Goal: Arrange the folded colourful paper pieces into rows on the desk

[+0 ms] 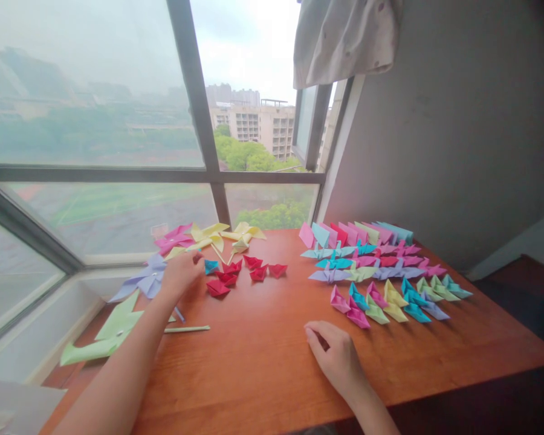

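My left hand reaches to the far left of the wooden table, its fingers curled together. Close by its fingertips is a small blue folded paper piece; whether they touch or grip it is hidden. Several red folded paper pieces sit just to the right of it. My right hand rests on the bare wood near the front, thumb and fingers closed, with nothing showing in them. Beyond it stand paper boats in pink, blue, green and yellow.
Paper cranes and upright folded papers form rows at the back right. Paper pinwheels in yellow, pink, lavender and green line the left side. Windows and a grey wall border the table.
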Tool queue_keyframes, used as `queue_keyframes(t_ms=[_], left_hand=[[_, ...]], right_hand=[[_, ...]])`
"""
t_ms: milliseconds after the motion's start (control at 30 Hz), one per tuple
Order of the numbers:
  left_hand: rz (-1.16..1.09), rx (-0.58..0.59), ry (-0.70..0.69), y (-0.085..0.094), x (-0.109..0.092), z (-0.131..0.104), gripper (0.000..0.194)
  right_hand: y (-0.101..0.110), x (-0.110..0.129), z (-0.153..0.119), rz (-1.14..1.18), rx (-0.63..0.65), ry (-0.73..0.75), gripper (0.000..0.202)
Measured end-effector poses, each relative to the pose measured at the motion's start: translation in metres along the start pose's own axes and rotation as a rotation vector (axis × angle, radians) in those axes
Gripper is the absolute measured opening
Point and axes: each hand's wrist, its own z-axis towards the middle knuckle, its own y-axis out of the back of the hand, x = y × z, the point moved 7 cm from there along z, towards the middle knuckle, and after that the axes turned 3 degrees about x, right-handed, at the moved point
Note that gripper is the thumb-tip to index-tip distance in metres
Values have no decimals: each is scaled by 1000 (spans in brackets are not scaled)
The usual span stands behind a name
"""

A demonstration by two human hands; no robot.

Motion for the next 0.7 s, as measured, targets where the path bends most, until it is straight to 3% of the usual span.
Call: queue_keyframes(t_ms=[200,300,400,567,700], left_hand=[[-123,-113,76,20,6,-11,29],[-214,-176,87,32,-9,-28,30],[-434,-180,-2,34,-47,-54,24],[-512,53,-260,8,-135,-105,16],[-510,177,-295,-17,-169,-134,13]], right_hand=[[-2,-2,0,-3,9,-12,25],[-3,-3,-1,4,14,-22,23],[-4,-4,-1,29,9,-22,22],[-1,-2,-3,96,1,-11,19],[4,4,-5,134,-18,48,22]])
